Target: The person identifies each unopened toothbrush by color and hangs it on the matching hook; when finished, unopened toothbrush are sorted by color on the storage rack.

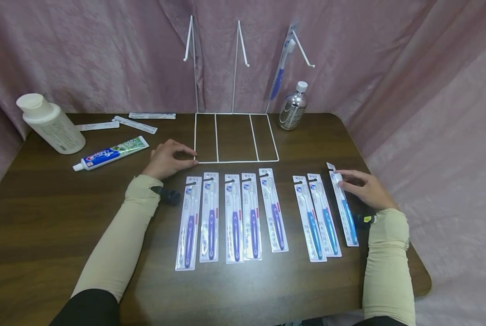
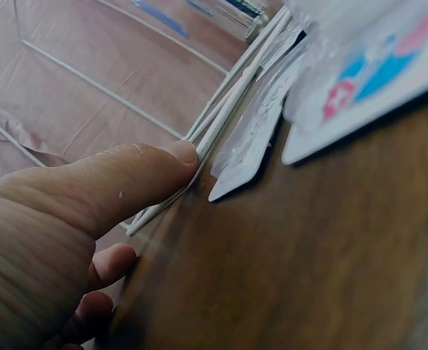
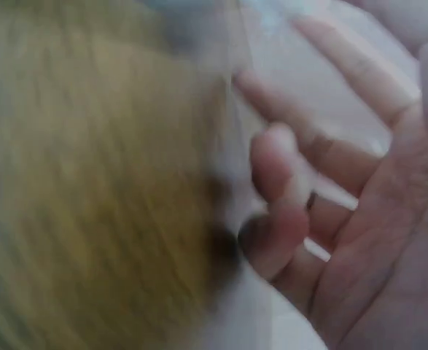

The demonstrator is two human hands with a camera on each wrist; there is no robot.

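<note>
Tabletop: toothbrush pack (image 1: 343, 209) under right hand (image 1: 365, 188)

Table (image 1: 55, 226): dark brown woodgrain. Backdrop curtain (image 1: 104, 50): dusty pink. Wire rack (image 1: 235, 136): white. Five toothbrush packs (image 1: 234, 217) purple, three packs (image 1: 326, 213) blue, all on white cards. Toothpaste tube (image 1: 110, 153): white/blue/red/green. Big bottle (image 1: 51, 123): off-white. Small bottle (image 1: 293, 107): silver, white cap. Sleeves (image 1: 120, 240): beige.

head camera overhead, wrist cameras close-up
</note>
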